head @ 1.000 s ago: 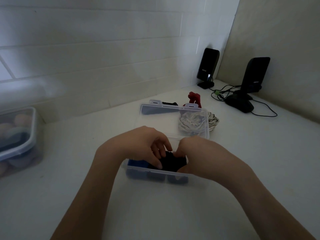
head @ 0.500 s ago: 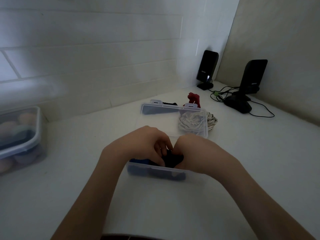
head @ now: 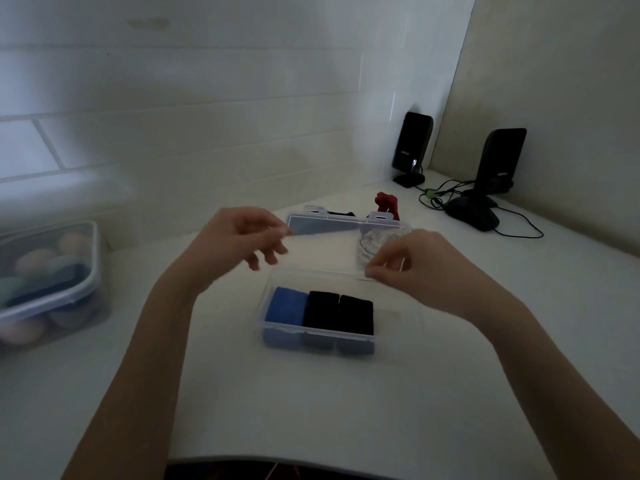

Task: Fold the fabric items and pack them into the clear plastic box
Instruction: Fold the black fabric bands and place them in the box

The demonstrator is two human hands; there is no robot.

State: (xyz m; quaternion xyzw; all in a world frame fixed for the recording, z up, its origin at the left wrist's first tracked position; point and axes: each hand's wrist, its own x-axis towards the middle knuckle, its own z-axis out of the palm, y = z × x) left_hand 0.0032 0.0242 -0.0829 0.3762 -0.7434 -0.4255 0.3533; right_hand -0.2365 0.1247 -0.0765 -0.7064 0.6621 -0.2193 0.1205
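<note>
While both hands (head: 242,237) hover, box (head: 398,315) lies below.

A home desk corner: white tabletop (head: 311,410), tiled wall (head: 207,116), two black speakers (head: 412,147) with trailing cables (head: 446,195).

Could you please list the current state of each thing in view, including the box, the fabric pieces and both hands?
Clear plastic box: lid open, partly filled.
Blue fabric: folded, in the box at its left end.
Two black fabrics: folded, side by side in the box.
White fabric: unfolded, behind the lid.
Red fabric: unfolded, on the table.
Left hand: raised, holding nothing.
Right hand: raised, holding nothing.
Lidded container: closed.
</note>
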